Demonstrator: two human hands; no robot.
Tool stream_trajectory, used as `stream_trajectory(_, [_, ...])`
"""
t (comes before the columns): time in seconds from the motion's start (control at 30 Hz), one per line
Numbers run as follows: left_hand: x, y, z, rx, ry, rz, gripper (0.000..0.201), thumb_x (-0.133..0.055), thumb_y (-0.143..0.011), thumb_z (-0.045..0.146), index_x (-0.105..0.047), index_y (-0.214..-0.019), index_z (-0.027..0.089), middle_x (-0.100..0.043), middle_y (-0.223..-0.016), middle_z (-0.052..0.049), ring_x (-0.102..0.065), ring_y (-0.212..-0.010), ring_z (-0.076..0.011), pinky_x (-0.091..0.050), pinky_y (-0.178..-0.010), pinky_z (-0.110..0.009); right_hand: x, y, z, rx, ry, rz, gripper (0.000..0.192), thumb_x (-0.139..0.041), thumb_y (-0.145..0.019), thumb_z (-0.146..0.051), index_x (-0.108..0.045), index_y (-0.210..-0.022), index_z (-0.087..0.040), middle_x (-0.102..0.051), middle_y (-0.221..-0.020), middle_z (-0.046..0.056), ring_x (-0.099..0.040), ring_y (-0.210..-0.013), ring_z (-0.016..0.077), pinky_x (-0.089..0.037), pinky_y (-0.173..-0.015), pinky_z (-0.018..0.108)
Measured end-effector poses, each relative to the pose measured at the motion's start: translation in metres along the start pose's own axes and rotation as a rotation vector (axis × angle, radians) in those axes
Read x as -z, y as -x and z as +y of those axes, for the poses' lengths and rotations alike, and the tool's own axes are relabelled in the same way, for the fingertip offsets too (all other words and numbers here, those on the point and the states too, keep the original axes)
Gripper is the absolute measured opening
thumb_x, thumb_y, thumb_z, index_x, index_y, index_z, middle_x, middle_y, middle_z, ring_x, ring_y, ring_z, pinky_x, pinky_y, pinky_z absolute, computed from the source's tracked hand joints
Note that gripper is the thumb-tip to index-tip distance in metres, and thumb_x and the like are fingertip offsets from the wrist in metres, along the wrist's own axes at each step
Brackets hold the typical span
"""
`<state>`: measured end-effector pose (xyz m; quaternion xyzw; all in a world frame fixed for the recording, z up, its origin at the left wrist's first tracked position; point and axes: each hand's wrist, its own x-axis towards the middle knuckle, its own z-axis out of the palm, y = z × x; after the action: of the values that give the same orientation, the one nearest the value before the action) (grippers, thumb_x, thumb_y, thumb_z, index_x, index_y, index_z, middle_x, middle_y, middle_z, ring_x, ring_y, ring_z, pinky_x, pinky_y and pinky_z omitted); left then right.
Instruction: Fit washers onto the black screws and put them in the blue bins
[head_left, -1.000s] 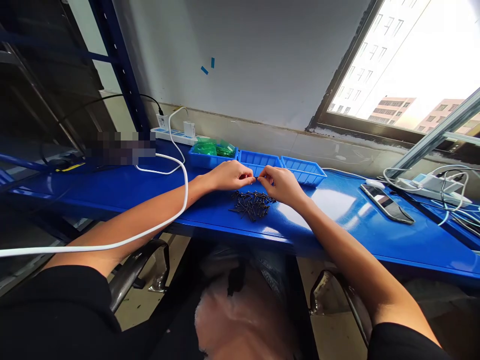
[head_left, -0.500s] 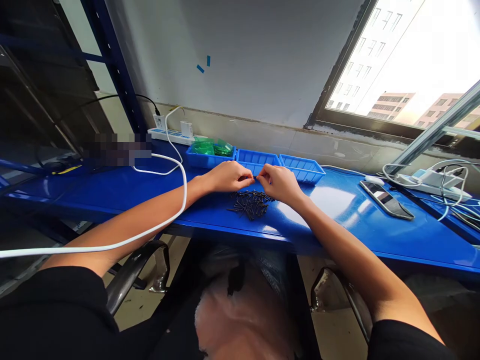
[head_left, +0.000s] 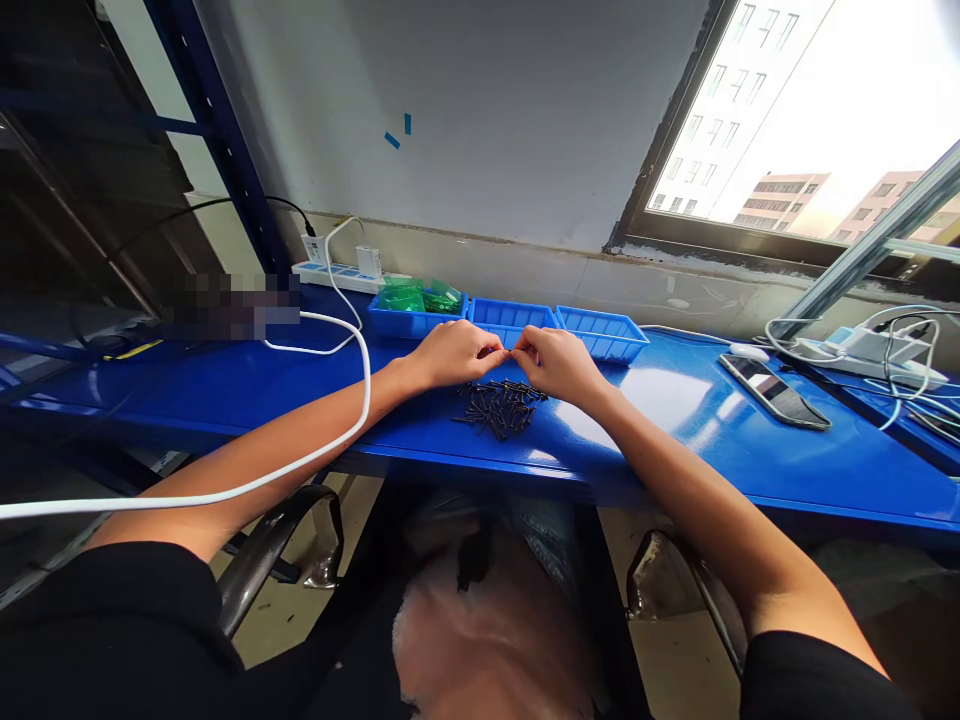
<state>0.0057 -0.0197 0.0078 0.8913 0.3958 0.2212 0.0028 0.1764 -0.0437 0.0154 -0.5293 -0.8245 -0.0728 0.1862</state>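
Note:
My left hand (head_left: 459,354) is closed in a pinch above the blue table, thumb and index finger pressed together. Its fingertips meet those of my right hand (head_left: 556,362), which is pinched in the same way. Whatever lies between them is too small and too covered to make out. Just below and nearer to me, a loose pile of dark screws (head_left: 501,410) rests on the tabletop. Behind my hands stands a row of three blue bins: the left bin (head_left: 405,322) holds green plastic packets, then come the middle bin (head_left: 510,313) and the right bin (head_left: 607,340).
A white cable (head_left: 367,385) loops across my left forearm. At the back left is a power strip (head_left: 341,277) with chargers. A phone (head_left: 776,392) lies on the right of the blue table (head_left: 660,460), near another power strip (head_left: 870,365) with tangled cables.
My fingertips have come together, covering a small dark bit seen between them before. The camera view has shifted slightly. The screw pile looks the same.

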Motion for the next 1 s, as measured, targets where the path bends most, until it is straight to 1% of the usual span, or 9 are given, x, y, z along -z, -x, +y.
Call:
stream_trajectory(0.07, [0.001,0.0,0.0,0.022,0.0,-0.006,0.026,-0.05,-0.084,0.034,-0.071,-0.085,0.019,-0.062,-0.058,-0.001,-0.049,-0.054,-0.0118,-0.026,-0.053,-0.024,0.0,0.0,0.0,0.0,0.002,-0.008,0.012,-0.05,-0.082,-0.021,-0.061,-0.084,-0.017,-0.065,-0.077,0.005,-0.057,-0.072,0.0156,-0.032,-0.058,0.024])
stream_trajectory(0.13, [0.001,0.0,0.0,0.017,0.006,-0.015,0.026,-0.05,-0.084,0.034,-0.071,-0.088,0.019,-0.061,-0.059,0.0,-0.049,-0.054,-0.0118,-0.027,-0.053,-0.023,-0.001,0.0,0.0,0.002,0.005,-0.013,0.012,-0.05,-0.082,-0.021,-0.061,-0.084,-0.017,-0.065,-0.078,0.005,-0.058,-0.073,0.0161,-0.032,-0.059,0.024])
stream_trajectory(0.33, [0.001,0.0,-0.003,-0.092,0.002,-0.073,0.026,-0.047,-0.085,0.032,-0.07,-0.088,0.019,-0.061,-0.06,0.0,-0.051,-0.054,-0.0111,-0.027,-0.053,-0.023,-0.002,0.0,0.001,0.001,0.006,-0.018,0.012,-0.05,-0.082,-0.022,-0.061,-0.084,-0.018,-0.066,-0.079,0.004,-0.059,-0.074,0.0169,-0.032,-0.058,0.024])
stream_trajectory(0.47, [0.0,0.0,-0.005,-0.161,-0.053,-0.087,0.026,-0.046,-0.086,0.03,-0.069,-0.084,0.018,-0.061,-0.059,0.0,-0.052,-0.054,-0.0114,-0.028,-0.052,-0.023,-0.002,-0.001,0.003,-0.013,-0.007,-0.021,0.01,-0.052,-0.082,-0.023,-0.061,-0.083,-0.019,-0.066,-0.077,0.003,-0.059,-0.073,0.0165,-0.032,-0.056,0.024])
stream_trajectory(0.6, [-0.001,0.0,-0.006,-0.248,-0.176,-0.027,0.029,-0.044,-0.087,0.029,-0.068,-0.075,0.018,-0.062,-0.06,-0.001,-0.055,-0.057,-0.0128,-0.027,-0.052,-0.024,-0.002,-0.002,0.004,-0.02,-0.038,-0.028,0.009,-0.054,-0.081,-0.023,-0.062,-0.082,-0.019,-0.066,-0.074,0.002,-0.059,-0.071,0.0155,-0.031,-0.055,0.023])
stream_trajectory(0.73, [-0.002,0.001,-0.007,-0.307,-0.268,0.024,0.034,-0.042,-0.088,0.033,-0.067,-0.07,0.018,-0.063,-0.061,-0.002,-0.056,-0.059,-0.0136,-0.026,-0.052,-0.025,0.0,-0.001,0.004,-0.007,-0.057,-0.045,0.009,-0.054,-0.08,-0.022,-0.062,-0.083,-0.019,-0.066,-0.075,0.002,-0.058,-0.071,0.0149,-0.031,-0.056,0.023])
stream_trajectory(0.87, [0.0,0.001,-0.009,-0.325,-0.271,0.053,0.039,-0.04,-0.089,0.035,-0.065,-0.064,0.017,-0.062,-0.058,-0.002,-0.055,-0.056,-0.0129,-0.026,-0.052,-0.025,-0.001,-0.001,0.001,-0.016,-0.057,-0.034,0.009,-0.055,-0.08,-0.023,-0.063,-0.083,-0.019,-0.066,-0.075,0.002,-0.057,-0.07,0.0148,-0.03,-0.055,0.023])
stream_trajectory(1.0, [0.003,0.0,-0.012,-0.3,-0.215,0.088,0.038,-0.039,-0.088,0.032,-0.063,-0.062,0.017,-0.06,-0.056,-0.001,-0.053,-0.055,-0.0121,-0.025,-0.051,-0.025,-0.002,-0.004,0.003,-0.033,-0.071,0.017,0.009,-0.054,-0.08,-0.023,-0.061,-0.081,-0.019,-0.065,-0.073,0.002,-0.056,-0.068,0.0151,-0.03,-0.055,0.024])
